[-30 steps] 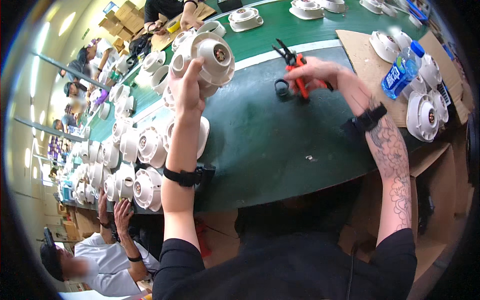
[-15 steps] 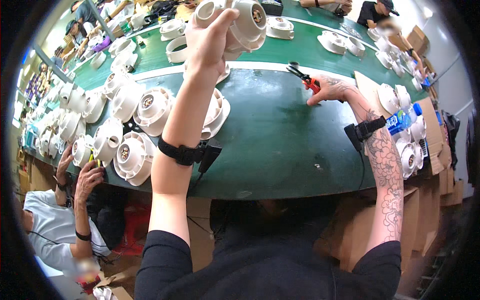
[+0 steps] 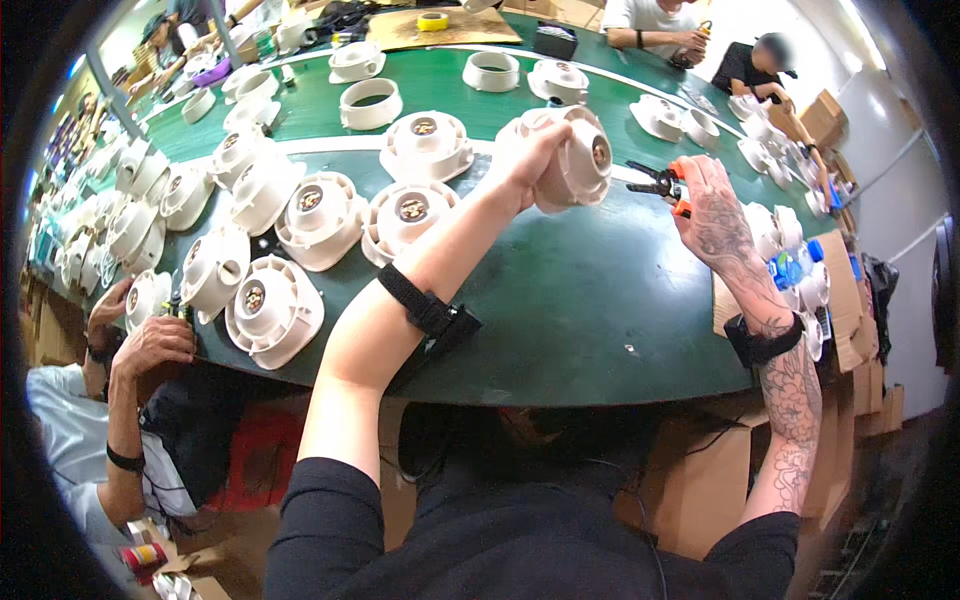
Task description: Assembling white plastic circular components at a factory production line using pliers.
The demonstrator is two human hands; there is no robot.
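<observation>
My left hand is closed on a white round plastic housing, lifted over the far part of the green table. The housing is tilted, and its side facing right shows a small round opening with brownish metal bits. In my right hand is a pair of cutting pliers with orange-red and black handles. Their dark jaws point left toward the housing, with a small gap between the two. Left of my left forearm stand several similar white housings, most with a round centre of the same brownish bits facing up.
A co-worker's hands work at the table's left edge near more housings. White rings and housings stand on the green surface beyond a pale strip. To the right are a blue-labelled bottle and cardboard. Other people sit across.
My left hand has brought the housing down and to the right. My right hand has moved slightly right and turned, bringing the pliers close to the housing. My view has shifted a little.
</observation>
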